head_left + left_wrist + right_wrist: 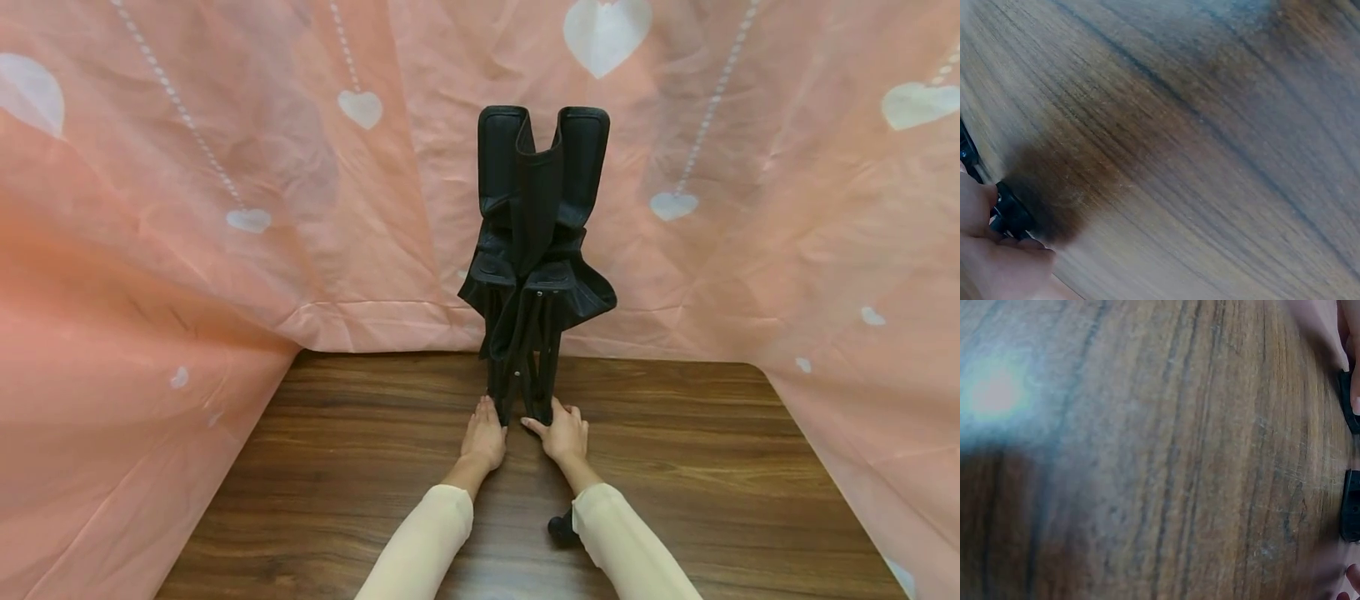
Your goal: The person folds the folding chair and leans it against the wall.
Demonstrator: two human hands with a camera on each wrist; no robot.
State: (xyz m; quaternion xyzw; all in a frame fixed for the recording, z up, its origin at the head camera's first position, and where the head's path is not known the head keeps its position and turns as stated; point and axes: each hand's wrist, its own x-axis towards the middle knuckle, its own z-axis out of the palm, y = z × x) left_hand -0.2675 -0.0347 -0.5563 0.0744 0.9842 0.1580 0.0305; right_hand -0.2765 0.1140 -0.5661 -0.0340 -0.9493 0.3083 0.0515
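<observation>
A black folding camp chair (536,192) stands upright at the back of the table, its legs drawn close together and its fabric bunched in folds. My left hand (483,437) grips the foot of its left front leg. In the left wrist view, thumb and fingers wrap the black plastic foot (1013,212). My right hand (566,433) holds the right leg low down, with the thumb across its front. At the right wrist view's edge, the thumb overlaps one black foot (1346,403), and another foot (1352,506) shows beside it.
The table (675,475) has a dark wood grain. A pink cloth (420,208) with white hearts hangs behind and at both sides. Partly under the right sleeve (622,533) lies a small black rounded object (562,530).
</observation>
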